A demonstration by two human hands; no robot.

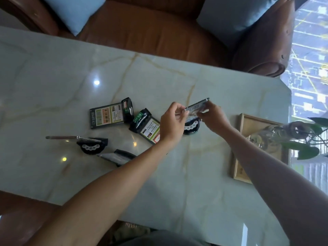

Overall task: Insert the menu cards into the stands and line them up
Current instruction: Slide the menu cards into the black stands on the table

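Marble table (pixel 177 174) under my arms: both my left hand (pixel 173 121) and right hand (pixel 212 118) pinch a glossy menu card (pixel 197 106), edge-on, just above a black half-round stand (pixel 191 126); two green-printed cards (pixel 108 115) lie flat left of it.

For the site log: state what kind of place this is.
Probably a restaurant or lounge: menu cards in stands lie on a marble table, with a brown leather sofa behind it.
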